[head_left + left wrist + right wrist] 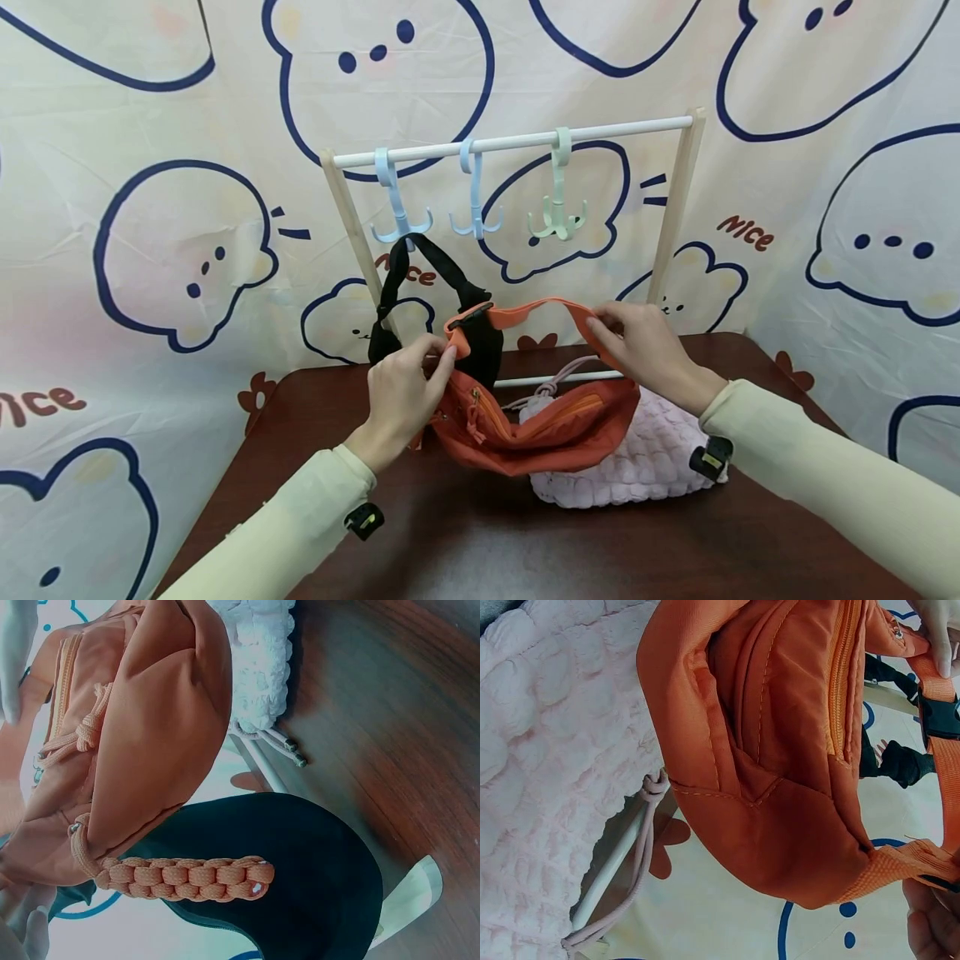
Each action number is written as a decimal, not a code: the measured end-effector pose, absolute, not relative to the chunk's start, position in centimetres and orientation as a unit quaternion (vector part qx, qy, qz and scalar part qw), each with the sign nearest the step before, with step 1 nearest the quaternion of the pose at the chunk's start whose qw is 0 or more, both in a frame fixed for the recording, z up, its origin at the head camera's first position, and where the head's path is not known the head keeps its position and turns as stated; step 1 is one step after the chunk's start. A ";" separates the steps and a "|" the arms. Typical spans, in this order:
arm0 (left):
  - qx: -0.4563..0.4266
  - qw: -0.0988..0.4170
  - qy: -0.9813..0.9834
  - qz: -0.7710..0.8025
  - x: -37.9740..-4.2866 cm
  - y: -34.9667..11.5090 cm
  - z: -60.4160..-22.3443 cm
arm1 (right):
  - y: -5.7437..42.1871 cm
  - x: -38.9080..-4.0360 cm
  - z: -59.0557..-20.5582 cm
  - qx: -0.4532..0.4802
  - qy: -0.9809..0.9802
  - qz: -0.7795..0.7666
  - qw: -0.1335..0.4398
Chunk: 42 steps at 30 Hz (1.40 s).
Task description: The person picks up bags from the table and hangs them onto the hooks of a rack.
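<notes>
An orange waist bag (pixel 540 433) hangs between my two hands, lifted in front of the rack. My left hand (pixel 405 387) pinches its strap at the left end, close to the black buckle (pixel 471 315). At the other end my right hand (pixel 645 346) grips the orange strap (pixel 532 308), which arches up between the hands. A braided orange cord (pixel 187 879) dangles from the bag in the left wrist view. Behind the waist bag, a black bag (pixel 480 350) hangs by its strap from the left blue hook (pixel 401 221).
A wooden rack with a white rod (pixel 517 143) stands on the dark table (pixel 450 550). Another blue hook (pixel 476 208) and a green hook (pixel 557 208) hang from the rod. A puffy pink drawstring bag (pixel 637 475) lies on the table at right, partly behind the waist bag.
</notes>
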<state>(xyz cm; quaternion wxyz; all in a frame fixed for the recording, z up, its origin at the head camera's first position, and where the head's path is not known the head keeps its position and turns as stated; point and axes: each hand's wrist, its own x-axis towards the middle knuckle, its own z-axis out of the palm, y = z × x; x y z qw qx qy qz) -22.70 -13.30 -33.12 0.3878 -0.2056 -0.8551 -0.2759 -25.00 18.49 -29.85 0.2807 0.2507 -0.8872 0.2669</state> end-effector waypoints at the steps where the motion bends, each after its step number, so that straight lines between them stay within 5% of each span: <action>1: -0.205 0.388 -0.855 -0.276 -22.7 -13.3 -33.1 | 18.5 -25.0 -29.8 0.251 -0.887 0.266 0.283; 42: -0.205 0.422 -0.839 -0.276 -23.0 -14.2 -30.1 | 17.3 -25.5 -27.9 0.249 -0.883 0.265 0.296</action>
